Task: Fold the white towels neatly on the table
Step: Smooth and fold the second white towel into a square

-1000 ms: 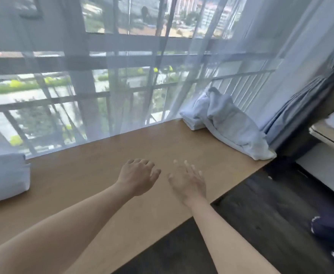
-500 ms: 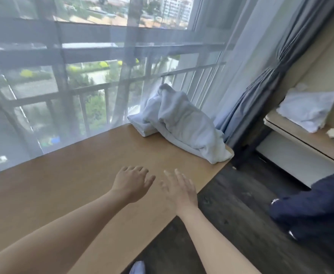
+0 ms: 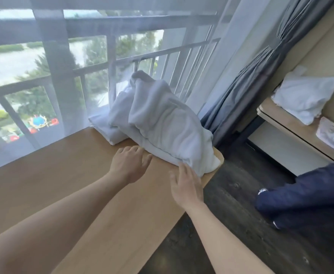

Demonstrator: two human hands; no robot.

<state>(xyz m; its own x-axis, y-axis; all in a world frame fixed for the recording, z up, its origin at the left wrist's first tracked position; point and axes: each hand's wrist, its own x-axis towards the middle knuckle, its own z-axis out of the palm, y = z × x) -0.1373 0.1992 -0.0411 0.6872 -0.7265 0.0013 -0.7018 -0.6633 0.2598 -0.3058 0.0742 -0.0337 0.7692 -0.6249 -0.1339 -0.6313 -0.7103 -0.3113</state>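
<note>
We find the crumpled white towel [image 3: 168, 123] heaped at the far right end of the table [image 3: 67, 175], leaning on a folded towel [image 3: 107, 129] by the window. Our left hand [image 3: 129, 165] hovers beside its near edge, fingers loosely spread and holding nothing. Our right hand [image 3: 186, 184], fingers straight, touches its lower hem, apparently positioned to draw it toward bare tabletop for folding.

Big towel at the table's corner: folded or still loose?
Loose: the big towel lies bunched in a rumpled heap, draped over a folded towel.
</note>
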